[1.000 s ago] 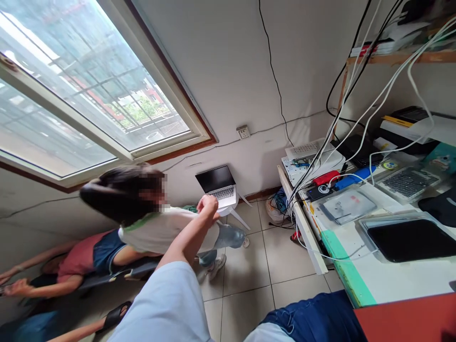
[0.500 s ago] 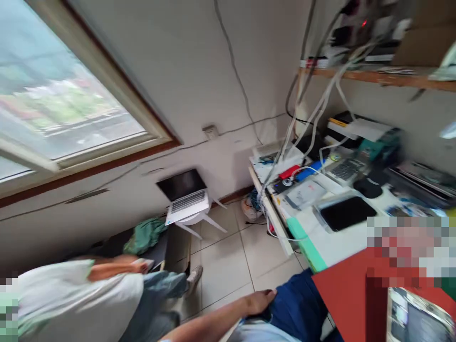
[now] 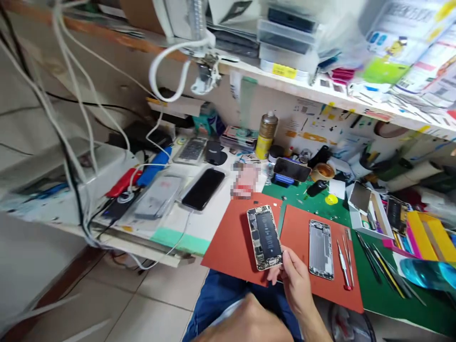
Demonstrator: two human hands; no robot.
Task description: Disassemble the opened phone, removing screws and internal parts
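Observation:
My right hand pinches the lower right corner of an opened smartphone, its dark battery and circuit boards exposed. The phone is tilted above the left part of a red mat. At the bottom of the view my left hand is a blur close to my body; its fingers cannot be made out. Right of the held phone, an emptied silver phone housing lies on the red mat. Beside it are a screwdriver with a red end and metal tweezers.
A dark-screened phone lies on the white desktop at left, near hanging cables. A small phone leans on a blue stand. Several slim tools and a white parts box are at right. A loaded shelf overhangs the desk.
The view has swung right, from the window, laptop and another person to the desk. My left hand has left my thigh. My right hand, unseen before, now shows at the opened phone.

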